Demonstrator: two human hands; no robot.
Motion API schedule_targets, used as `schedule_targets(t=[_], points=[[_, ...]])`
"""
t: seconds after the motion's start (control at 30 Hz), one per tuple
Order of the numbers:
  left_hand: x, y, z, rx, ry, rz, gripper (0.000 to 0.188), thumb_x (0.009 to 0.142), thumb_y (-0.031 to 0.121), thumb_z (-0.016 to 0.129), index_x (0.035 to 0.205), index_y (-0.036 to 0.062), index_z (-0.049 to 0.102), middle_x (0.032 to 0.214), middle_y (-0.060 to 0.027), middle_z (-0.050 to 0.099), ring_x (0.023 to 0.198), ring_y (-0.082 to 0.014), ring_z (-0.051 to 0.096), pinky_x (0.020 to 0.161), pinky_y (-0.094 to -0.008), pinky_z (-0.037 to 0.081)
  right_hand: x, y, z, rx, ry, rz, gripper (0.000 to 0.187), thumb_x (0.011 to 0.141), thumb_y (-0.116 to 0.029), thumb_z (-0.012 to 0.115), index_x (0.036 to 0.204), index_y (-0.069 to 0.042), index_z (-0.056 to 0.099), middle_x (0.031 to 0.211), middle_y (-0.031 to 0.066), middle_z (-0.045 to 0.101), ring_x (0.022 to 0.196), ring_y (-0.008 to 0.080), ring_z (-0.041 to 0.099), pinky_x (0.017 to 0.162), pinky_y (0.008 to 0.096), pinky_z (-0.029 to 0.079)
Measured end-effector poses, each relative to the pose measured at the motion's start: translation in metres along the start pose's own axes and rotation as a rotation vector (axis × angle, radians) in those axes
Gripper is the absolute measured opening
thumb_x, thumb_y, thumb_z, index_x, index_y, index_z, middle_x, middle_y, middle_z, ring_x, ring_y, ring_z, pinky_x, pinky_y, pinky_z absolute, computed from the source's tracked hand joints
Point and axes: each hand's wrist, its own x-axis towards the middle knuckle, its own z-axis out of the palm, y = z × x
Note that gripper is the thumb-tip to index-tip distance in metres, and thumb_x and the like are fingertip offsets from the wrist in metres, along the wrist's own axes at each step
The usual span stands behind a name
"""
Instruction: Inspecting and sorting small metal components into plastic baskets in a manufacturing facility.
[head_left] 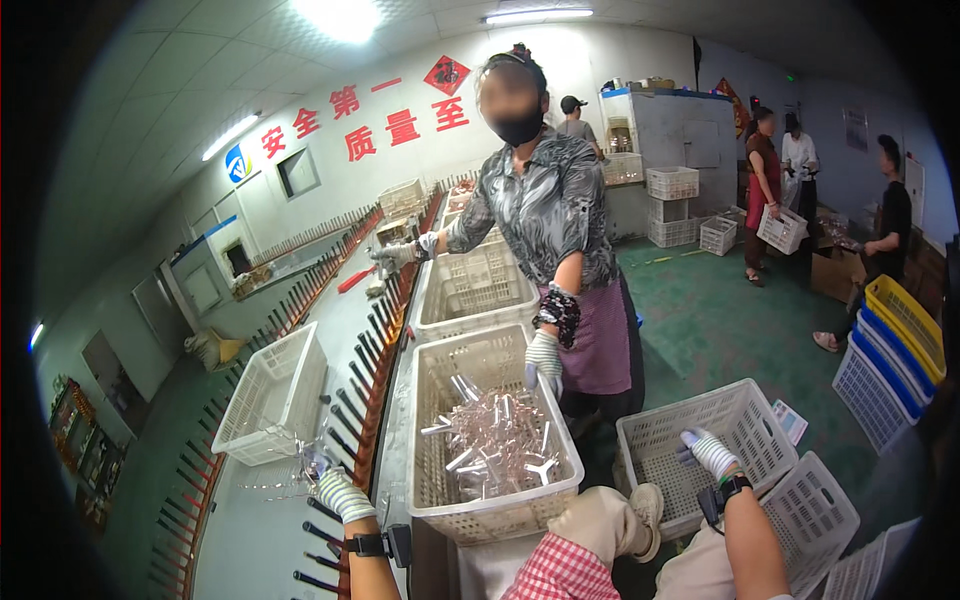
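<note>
My left hand point(342, 496), in a striped glove, reaches over the grey bench beside the row of black-handled rods. Its fingers close around thin shiny metal pieces point(308, 464), partly blurred. My right hand point(712, 455), also gloved, hovers inside a white plastic crate point(745, 415) on the right; its fingers are apart, and I see nothing in them. Between my hands stands a white crate point(495, 522) holding a heap of shiny branched metal parts point(495, 435). Across from me, a co-worker's gloved hand point(543, 360) rests at that crate's edge.
Left of the rods stands another white crate point(270, 400) on the bench point(250, 510). The co-worker's other hand point(400, 255) is by a tool with a red handle point(355, 280). More crates point(815, 515) are beside my right arm, with stacked coloured baskets point(890, 350) further right.
</note>
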Motion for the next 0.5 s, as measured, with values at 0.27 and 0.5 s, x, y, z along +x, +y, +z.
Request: schedule_targets(t=[0.27,0.5], points=[[-0.01,-0.021,-0.009,0.048,0.135,-0.044,0.03,0.081,0.013,0.061,0.108,0.0023,0.058,0.088,-0.0071,0.061,0.07,-0.0175,0.05,0.064,-0.0301,0.045,0.001,0.004,-0.011,0.003,-0.022,0.004,0.05,0.092,-0.027,0.047,0.132,0.0,0.034,0.098,0.0183,0.059,0.077,0.0247,0.061,0.068,0.0358,0.052],[-0.05,0.07,-0.025,0.101,0.132,0.038,0.032,0.089,0.007,0.049,0.12,0.0033,0.05,0.097,-0.0064,0.058,0.075,-0.0133,0.049,0.069,-0.0276,0.044,-0.002,-0.006,-0.003,-0.029,0.022,-0.019,0.048,0.093,-0.029,0.047,0.129,0.001,0.038,0.093,0.0144,0.061,0.072,0.0193,0.06,0.065,0.0312,0.051]])
